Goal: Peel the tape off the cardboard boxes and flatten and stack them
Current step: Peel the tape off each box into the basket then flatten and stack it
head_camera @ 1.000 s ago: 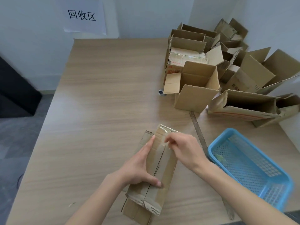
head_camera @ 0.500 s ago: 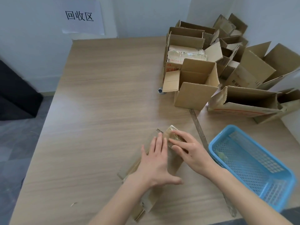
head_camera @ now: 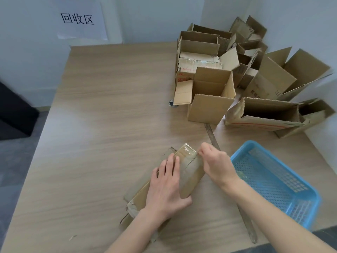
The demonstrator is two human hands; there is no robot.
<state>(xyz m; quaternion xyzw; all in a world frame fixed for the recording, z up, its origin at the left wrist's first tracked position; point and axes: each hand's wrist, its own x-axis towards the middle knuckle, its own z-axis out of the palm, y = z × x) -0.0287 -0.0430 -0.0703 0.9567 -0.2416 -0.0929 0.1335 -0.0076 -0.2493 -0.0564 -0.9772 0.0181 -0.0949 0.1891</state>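
Cardboard boxes heaped open at the bench's far right corner, flaps up, some on their sides. Bench of pale wood grain. Blue basket at the near right edge, just beside the right forearm. Flattened box lying slantwise near the front edge, clear tape across its far end. Left hand pressed flat on it, fingers straight and together. Right hand at the far right corner, fingers curled, pinching the tape end. Thin strip beyond the right hand, running towards the heap.
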